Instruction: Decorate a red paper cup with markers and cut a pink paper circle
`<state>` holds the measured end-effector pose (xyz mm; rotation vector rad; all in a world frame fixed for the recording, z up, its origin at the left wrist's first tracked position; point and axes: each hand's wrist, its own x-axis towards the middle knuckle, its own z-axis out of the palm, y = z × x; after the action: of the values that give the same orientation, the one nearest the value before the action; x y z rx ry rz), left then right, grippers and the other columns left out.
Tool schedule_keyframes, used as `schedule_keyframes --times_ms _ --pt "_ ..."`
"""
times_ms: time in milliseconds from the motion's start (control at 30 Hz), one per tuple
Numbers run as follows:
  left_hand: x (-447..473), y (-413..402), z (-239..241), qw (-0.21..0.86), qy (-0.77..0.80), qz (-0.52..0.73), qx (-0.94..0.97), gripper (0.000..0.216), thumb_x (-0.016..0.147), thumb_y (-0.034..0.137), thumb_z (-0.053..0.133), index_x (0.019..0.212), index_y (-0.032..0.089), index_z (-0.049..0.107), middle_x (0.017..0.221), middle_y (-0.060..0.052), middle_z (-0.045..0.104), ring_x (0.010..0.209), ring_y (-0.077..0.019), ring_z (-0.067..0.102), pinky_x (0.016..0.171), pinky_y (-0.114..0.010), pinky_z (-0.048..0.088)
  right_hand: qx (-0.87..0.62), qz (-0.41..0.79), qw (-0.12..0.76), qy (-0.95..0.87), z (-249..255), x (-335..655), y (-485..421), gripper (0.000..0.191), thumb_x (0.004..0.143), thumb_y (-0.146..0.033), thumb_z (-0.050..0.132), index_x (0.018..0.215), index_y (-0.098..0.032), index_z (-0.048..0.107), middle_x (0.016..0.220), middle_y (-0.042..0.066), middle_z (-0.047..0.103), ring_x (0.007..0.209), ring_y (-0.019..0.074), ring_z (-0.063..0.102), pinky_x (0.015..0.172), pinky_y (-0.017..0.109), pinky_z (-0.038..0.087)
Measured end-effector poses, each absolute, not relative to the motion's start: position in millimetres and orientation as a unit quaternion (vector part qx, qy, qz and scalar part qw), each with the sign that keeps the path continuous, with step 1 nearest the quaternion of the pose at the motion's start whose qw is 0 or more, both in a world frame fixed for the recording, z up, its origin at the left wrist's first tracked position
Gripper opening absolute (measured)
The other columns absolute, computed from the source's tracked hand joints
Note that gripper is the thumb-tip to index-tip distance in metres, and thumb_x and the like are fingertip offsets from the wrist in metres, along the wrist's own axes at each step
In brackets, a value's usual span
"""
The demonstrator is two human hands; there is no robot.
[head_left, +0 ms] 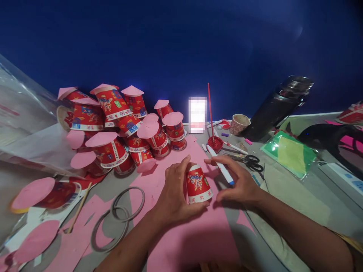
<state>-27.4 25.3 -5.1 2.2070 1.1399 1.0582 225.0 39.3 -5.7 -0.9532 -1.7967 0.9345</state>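
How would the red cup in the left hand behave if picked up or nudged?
The red cup is probably light, since it looks like printed paper. That papery wall might dent when squeezed. Laid on its side, it could roll in a curve, because it tapers.

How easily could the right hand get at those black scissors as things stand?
Probably yes, fairly easily: the black scissors lie just beyond the right hand, with nothing visibly blocking the way, though the white marker there might hamper a grasp.
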Motion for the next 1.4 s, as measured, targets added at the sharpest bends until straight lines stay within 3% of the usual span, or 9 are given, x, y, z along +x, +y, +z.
schedule_keyframes --times_ms 133,300,467,667,833,1000,1200,1300,1400 --pt "-28.1 24.9 -4.6 0.268 0.398 0.367 0.797 0.132 0.064 0.038 0.099 0.165 0.04 0.014 0.144 -0.013 0.053 0.128 -0.039 0.054 0.106 -0.061 0.048 -0.342 0.333 0.375 -0.794 -3.3 228.6 44.1 0.112 0.057 -0.06 0.101 0.155 -0.033 0.053 0.149 0.013 0.06 0.136 0.0382 0.059 0.118 0.054 0.046" --pt "-28.4 22.7 -6.3 0.291 0.369 0.387 0.793 0.125 0.07 0.045 0.096 0.166 0.041 0.015 0.15 -0.014 0.048 0.134 -0.0398 0.051 0.112 -0.065 0.044 -0.325 0.335 0.353 -0.811 -5.9 228.9 44.8 0.107 0.065 -0.058 0.099 0.157 -0.032 0.051 0.145 0.014 0.062 0.134 0.0375 0.059 0.116 0.055 0.047" --pt "-28.6 22.1 -7.9 0.415 0.376 0.387 0.732 0.13 0.067 0.051 0.097 0.166 0.04 0.014 0.171 -0.016 0.028 0.155 -0.0437 0.034 0.124 -0.066 0.034 -0.355 0.52 0.408 -0.661 -12.7 232.6 42.4 0.109 0.056 -0.064 0.1 0.15 -0.032 0.056 0.152 0.013 0.059 0.142 0.0383 0.055 0.122 0.055 0.042" --pt "-23.7 21.0 -1.7 0.542 0.385 0.393 0.635 0.108 0.068 0.031 0.093 0.159 0.032 0.035 0.163 -0.012 0.046 0.148 -0.0399 0.046 0.123 -0.057 0.04 -0.338 0.625 0.439 -0.55 -18.2 230.1 41.4 0.113 0.049 -0.062 0.103 0.148 -0.035 0.056 0.153 0.012 0.06 0.14 0.0361 0.059 0.117 0.051 0.049" --pt "-25.6 22.2 5.6 0.419 0.395 0.36 0.734 0.099 0.071 0.016 0.077 0.158 0.032 0.033 0.153 -0.012 0.046 0.144 -0.037 0.046 0.121 -0.059 0.04 -0.355 0.535 0.411 -0.647 -14.9 230.6 41.7 0.113 0.052 -0.06 0.103 0.15 -0.032 0.056 0.156 0.014 0.057 0.147 0.0385 0.051 0.124 0.054 0.039" --pt "-24.8 21.8 5.2 0.295 0.391 0.312 0.814 0.108 0.074 0.02 0.078 0.163 0.036 0.02 0.143 -0.013 0.048 0.133 -0.0377 0.051 0.112 -0.064 0.044 -0.359 0.427 0.358 -0.749 -4.7 229.4 41.6 0.108 0.057 -0.056 0.103 0.151 -0.03 0.056 0.15 0.014 0.059 0.139 0.0386 0.057 0.122 0.054 0.042" --pt "-26.8 20.4 -0.1 0.414 0.43 0.333 0.73 0.123 0.068 0.028 0.092 0.165 0.034 0.017 0.165 -0.017 0.035 0.152 -0.0448 0.039 0.12 -0.066 0.04 -0.355 0.558 0.44 -0.607 -14.6 230.2 39.2 0.114 0.048 -0.063 0.103 0.148 -0.031 0.056 0.153 0.014 0.059 0.141 0.038 0.058 0.119 0.053 0.047" --pt "-27.0 22.9 3.0 0.462 0.423 0.358 0.693 0.112 0.067 0.025 0.091 0.16 0.033 0.03 0.163 -0.014 0.041 0.151 -0.0419 0.042 0.123 -0.062 0.039 -0.344 0.617 0.446 -0.549 -18.8 230.5 39.1 0.116 0.048 -0.061 0.104 0.149 -0.034 0.054 0.155 0.015 0.058 0.138 0.0374 0.061 0.112 0.053 0.053" --pt "-27.1 25.3 8.4 0.44 0.397 0.376 0.712 0.097 0.069 0.023 0.086 0.154 0.032 0.039 0.154 -0.012 0.048 0.145 -0.0388 0.047 0.122 -0.06 0.041 -0.343 0.597 0.44 -0.577 -17.8 230.7 40.0 0.111 0.052 -0.058 0.104 0.149 -0.034 0.055 0.155 0.015 0.058 0.142 0.0376 0.058 0.118 0.055 0.048"
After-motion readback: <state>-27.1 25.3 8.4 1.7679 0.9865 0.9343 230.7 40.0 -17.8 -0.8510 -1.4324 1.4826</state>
